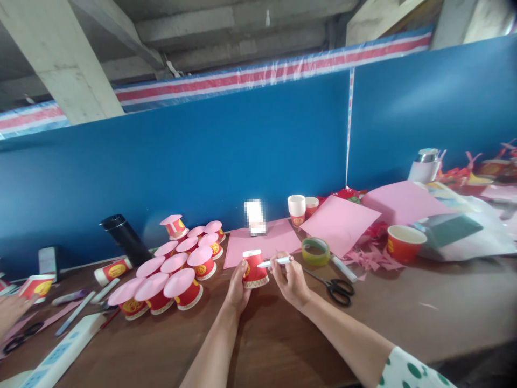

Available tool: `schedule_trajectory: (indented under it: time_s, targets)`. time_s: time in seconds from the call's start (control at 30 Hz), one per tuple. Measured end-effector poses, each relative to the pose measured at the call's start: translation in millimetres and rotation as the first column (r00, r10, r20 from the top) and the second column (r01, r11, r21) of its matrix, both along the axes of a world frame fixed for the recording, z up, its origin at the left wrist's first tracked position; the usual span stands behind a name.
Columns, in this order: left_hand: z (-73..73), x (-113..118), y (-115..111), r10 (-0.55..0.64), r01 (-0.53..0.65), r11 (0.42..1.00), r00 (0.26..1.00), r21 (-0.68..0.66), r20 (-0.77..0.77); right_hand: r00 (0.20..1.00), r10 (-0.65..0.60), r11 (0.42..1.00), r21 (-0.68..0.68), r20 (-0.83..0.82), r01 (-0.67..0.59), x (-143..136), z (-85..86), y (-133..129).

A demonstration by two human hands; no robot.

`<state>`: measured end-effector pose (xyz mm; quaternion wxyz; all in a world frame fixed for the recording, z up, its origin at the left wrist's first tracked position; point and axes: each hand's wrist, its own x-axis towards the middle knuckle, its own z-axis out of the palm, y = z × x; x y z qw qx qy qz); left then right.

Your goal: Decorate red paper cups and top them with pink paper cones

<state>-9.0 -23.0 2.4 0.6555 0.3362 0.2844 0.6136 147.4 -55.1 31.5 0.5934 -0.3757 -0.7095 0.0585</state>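
A red paper cup (251, 274) with a yellow emblem is upside down in my left hand (238, 285), its fingers wrapped around the cup's left side. A zigzag line runs along its pale rim at the bottom. My right hand (290, 277) grips a white pen (274, 262), whose tip points left at the cup's side; I cannot tell if it touches. Left of my hands stand several upturned red cups topped with pink paper discs (180, 281). Black-handled scissors (340, 291) and a roll of clear tape (315, 252) lie right of my right hand.
Pink paper sheets (339, 223) lie at the back. Another red cup (405, 245) stands at the right, near a plastic bag (480, 229). A black bottle (126, 240) leans at the left. Another person's hand (14, 315) touches a cup at the far left. A blue partition (226, 156) stands behind.
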Motion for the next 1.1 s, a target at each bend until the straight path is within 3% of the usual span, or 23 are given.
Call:
schedule_trajectory:
  time_s: [0.53, 1.1]
  targets:
    - [4.3, 0.3, -2.4, -0.009, 0.009, 0.998, 1.000, -0.055, -0.015, 0.986, 0.031, 0.997, -0.062, -0.166, -0.042, 4.6, 1.9, 3.5]
    - [9.0, 1.5, -5.6, -0.036, 0.038, 0.995, 0.999, -0.098, 0.018, 0.976, 0.019, 0.993, -0.106, -0.215, -0.042, 7.5, 0.4, 8.1]
